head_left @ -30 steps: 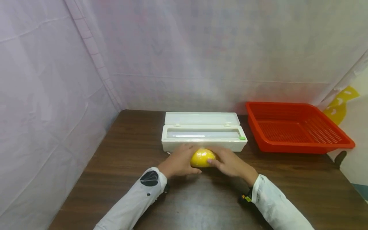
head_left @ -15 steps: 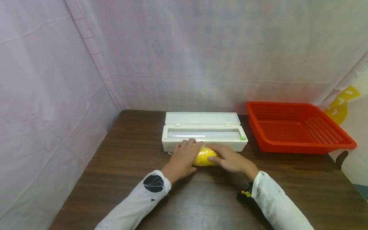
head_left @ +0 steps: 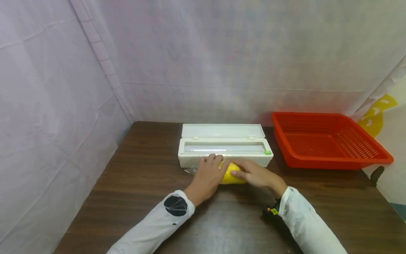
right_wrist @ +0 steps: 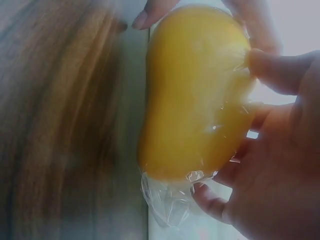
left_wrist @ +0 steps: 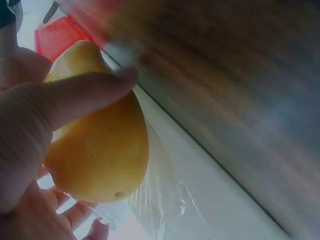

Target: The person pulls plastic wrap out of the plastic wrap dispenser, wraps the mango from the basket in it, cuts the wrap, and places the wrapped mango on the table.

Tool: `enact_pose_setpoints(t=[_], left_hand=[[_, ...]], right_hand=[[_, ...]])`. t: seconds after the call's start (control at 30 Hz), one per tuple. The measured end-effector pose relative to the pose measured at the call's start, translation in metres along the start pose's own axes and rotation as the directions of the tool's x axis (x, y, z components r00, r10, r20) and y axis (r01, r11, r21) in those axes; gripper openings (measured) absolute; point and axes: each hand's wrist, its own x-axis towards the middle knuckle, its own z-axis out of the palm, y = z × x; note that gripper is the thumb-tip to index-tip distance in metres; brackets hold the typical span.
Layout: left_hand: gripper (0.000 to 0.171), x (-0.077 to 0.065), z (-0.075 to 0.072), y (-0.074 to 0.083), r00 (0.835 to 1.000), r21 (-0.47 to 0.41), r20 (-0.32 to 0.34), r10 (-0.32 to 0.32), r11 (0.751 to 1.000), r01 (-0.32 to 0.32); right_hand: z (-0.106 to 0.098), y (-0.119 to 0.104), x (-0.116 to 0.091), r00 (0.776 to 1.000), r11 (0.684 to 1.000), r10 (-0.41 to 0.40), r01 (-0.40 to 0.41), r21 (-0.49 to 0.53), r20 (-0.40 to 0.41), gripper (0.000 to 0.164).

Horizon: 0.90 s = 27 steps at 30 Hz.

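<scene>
A yellow mango (head_left: pixel 231 175) in clear plastic film lies sideways between my hands, in front of the white film dispenser (head_left: pixel 225 161). My left hand (head_left: pixel 206 178) grips its left end; the left wrist view has the thumb (left_wrist: pixel 85 97) across the mango (left_wrist: pixel 107 155), with fingers behind it. From the other side my right hand (head_left: pixel 258 175) holds it between thumb and fingers. Loose film (right_wrist: pixel 167 202) sticks out past the mango's end by the right fingertips. Another bit of film (head_left: pixel 191 170) shows left of the left hand. The fingers partly hide the mango in the head view.
The dispenser's lid (head_left: pixel 223 131) is raised at the back, with a roll of film (head_left: pixel 222 148) inside and a green slider (head_left: pixel 268 152) at its right end. A red plastic basket (head_left: pixel 333 164) stands at the back right of the brown wooden table (head_left: pixel 142 151).
The mango and both hands have shifted slightly to the right. My left hand has turned, its fingers now higher over the mango. More loose film shows at left.
</scene>
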Motion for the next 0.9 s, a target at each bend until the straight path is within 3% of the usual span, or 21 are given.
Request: enact_pose_setpoints(t=[0.13, 0.43, 0.67, 0.9], left_hand=[[0.066, 0.002, -0.001, 0.000, 1.000, 0.017, 0.006, -0.005, 1.000, 0.005], [0.082, 0.003, -0.005, -0.005, 0.996, -0.076, 0.086, -0.022, 0.997, 0.029], [0.087, 0.002, -0.004, -0.007, 0.998, -0.099, 0.061, -0.012, 0.995, 0.018], [0.090, 0.001, -0.005, -0.009, 0.999, -0.190, 0.050, -0.012, 0.982, 0.021]], right_hand=[[-0.001, 0.001, 0.001, 1.000, 1.000, -0.021, 0.021, -0.001, -0.005, 0.044], [-0.001, -0.004, 0.000, 0.999, 0.999, 0.019, -0.020, -0.030, -0.029, 0.045], [-0.004, -0.008, -0.002, 0.997, 0.996, 0.058, -0.062, -0.068, -0.057, 0.052], [-0.010, -0.014, -0.006, 0.992, 0.989, 0.080, -0.091, -0.115, -0.093, 0.057]])
